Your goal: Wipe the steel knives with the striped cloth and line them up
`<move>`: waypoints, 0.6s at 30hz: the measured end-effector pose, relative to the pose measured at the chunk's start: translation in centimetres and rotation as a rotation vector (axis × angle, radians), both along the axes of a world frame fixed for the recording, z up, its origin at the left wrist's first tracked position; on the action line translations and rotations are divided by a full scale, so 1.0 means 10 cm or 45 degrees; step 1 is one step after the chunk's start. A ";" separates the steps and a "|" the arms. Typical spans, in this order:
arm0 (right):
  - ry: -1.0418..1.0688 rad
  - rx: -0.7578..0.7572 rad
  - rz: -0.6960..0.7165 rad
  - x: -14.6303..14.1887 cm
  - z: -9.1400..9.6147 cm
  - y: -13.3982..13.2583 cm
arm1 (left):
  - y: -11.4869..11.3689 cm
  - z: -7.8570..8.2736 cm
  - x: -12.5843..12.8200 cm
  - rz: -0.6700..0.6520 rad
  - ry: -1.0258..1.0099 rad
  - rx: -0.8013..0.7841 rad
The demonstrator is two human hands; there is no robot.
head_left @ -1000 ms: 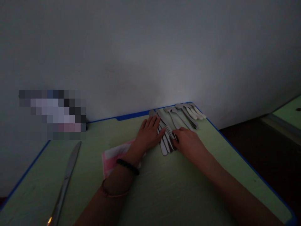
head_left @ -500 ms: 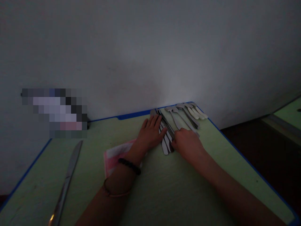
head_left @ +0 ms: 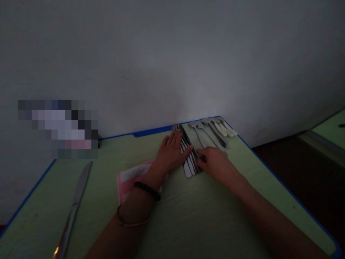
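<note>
A bundle of metal knives (head_left: 188,154) lies at the far middle of the green table (head_left: 188,223). My left hand (head_left: 171,153) lies flat against the bundle's left side, fingers stretched out and together. My right hand (head_left: 215,162) presses against the bundle's right side, its fingertips touching the handles. The scene is dim, so the right fingers are hard to read. A pink and white cloth (head_left: 132,180) lies partly under my left wrist.
Several spoons and forks (head_left: 212,131) lie in a row at the table's far right corner. A single table knife (head_left: 72,212) rests near the left front. A grey wall stands right behind the table. Another green table (head_left: 332,129) shows at far right.
My right hand has slid slightly left against the knives, squeezing the bundle tighter between both hands. The left hand has barely moved.
</note>
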State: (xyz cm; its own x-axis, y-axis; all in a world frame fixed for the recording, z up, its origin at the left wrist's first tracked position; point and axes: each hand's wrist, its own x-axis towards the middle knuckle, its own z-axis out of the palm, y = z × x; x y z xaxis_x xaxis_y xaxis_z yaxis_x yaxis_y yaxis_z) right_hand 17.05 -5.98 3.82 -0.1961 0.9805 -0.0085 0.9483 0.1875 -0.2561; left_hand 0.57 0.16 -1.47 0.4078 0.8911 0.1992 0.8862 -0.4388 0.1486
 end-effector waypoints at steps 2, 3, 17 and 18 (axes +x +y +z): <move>-0.008 0.044 -0.013 -0.04 -0.03 -0.01 | 0.00 0.00 0.00 0.001 0.018 0.012; -0.002 0.056 -0.005 -0.05 -0.04 -0.02 | 0.00 0.00 0.00 0.001 0.027 0.014; -0.053 0.035 0.052 -0.12 -0.11 -0.07 | 0.00 -0.01 0.02 0.020 0.037 0.006; -0.051 0.043 0.046 -0.11 -0.11 -0.07 | 0.01 0.00 0.01 0.012 0.025 -0.002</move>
